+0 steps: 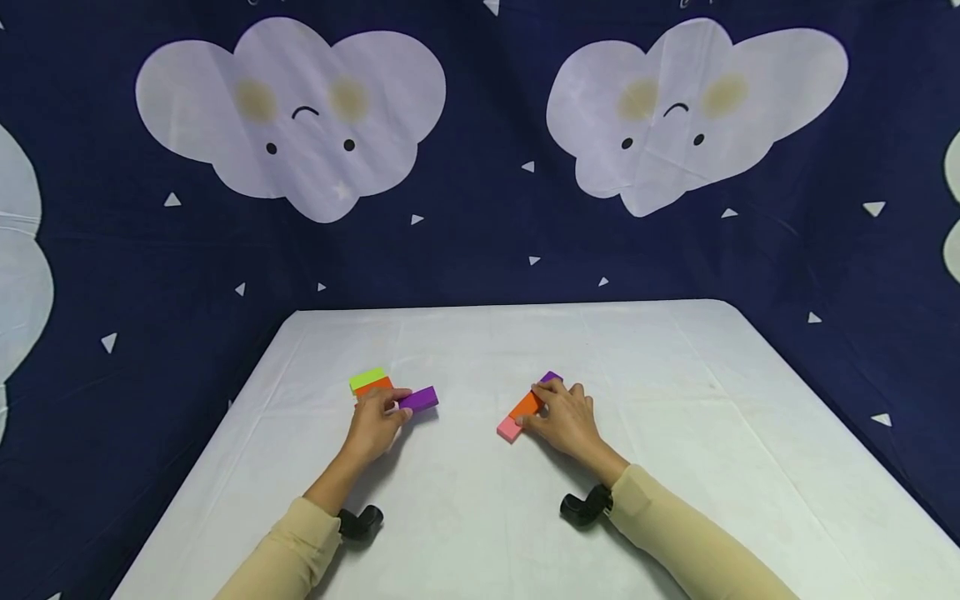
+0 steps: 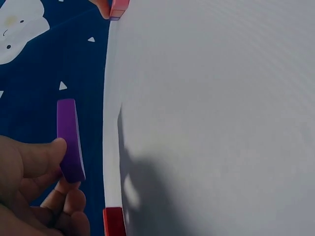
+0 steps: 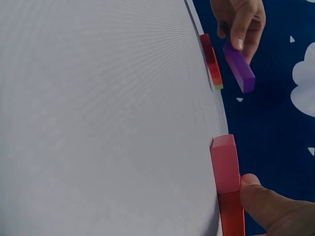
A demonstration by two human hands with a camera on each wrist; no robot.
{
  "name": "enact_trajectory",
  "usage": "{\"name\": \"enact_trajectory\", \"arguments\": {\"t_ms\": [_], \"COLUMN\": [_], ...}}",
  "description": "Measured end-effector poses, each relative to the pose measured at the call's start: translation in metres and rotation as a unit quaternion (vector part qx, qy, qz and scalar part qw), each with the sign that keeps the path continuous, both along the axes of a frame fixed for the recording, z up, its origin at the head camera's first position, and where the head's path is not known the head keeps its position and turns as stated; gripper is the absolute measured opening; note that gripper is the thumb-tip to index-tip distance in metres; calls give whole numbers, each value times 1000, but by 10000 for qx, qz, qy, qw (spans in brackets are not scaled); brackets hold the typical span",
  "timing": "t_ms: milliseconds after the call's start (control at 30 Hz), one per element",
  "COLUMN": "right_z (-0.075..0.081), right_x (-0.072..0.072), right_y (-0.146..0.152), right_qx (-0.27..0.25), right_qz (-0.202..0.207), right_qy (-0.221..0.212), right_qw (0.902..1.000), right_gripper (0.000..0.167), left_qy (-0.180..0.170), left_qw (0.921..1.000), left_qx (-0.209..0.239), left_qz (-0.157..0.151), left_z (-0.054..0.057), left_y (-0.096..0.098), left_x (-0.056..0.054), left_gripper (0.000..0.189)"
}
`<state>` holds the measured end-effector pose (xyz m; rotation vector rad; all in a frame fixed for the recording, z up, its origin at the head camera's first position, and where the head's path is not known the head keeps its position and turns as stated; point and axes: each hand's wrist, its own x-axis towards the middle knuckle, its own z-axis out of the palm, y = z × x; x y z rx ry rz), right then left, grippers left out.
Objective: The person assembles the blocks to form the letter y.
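My left hand (image 1: 378, 423) pinches a purple block (image 2: 69, 132) between thumb and fingers, holding it above the white table. Beside that hand, partly covered by it, a lime green block (image 1: 367, 378) lies against an orange block (image 1: 375, 386). My right hand (image 1: 566, 419) grips a slanted row of blocks, with thumb and index finger about its orange block (image 1: 526, 406). A pink block (image 3: 225, 164) forms the near end of this row, and another purple block (image 1: 551, 377) shows at its far end. In the right wrist view the thumb (image 3: 261, 196) presses near the pink and orange seam.
A white cloth covers the table (image 1: 465, 500). Behind it hangs a dark blue curtain (image 1: 487, 233) with clouds and small triangles. A red block (image 2: 114, 221) shows at the bottom of the left wrist view. Black wrist cameras (image 1: 362, 523) sit below both wrists.
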<state>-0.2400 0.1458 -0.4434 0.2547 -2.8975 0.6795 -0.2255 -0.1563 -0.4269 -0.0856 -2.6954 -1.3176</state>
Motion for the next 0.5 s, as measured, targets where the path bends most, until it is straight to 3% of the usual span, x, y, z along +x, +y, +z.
{"name": "enact_trajectory", "arguments": {"t_ms": [300,500], "right_z": [0,-2], "right_x": [-1,-2], "right_y": [-1,0], "right_qx": [-10,19], "right_qz": [2,-6], "right_qy": [-31,0], "right_qw": [10000,10000], "right_gripper": [67,67], "left_qy": [201,45], "left_qw": [9992,9984], "left_qx": [47,137], "left_qz": [-338,-551], "left_z": [-2,-2], "left_y": [17,26], "left_x": [-10,-16], "left_gripper": [30,29]}}
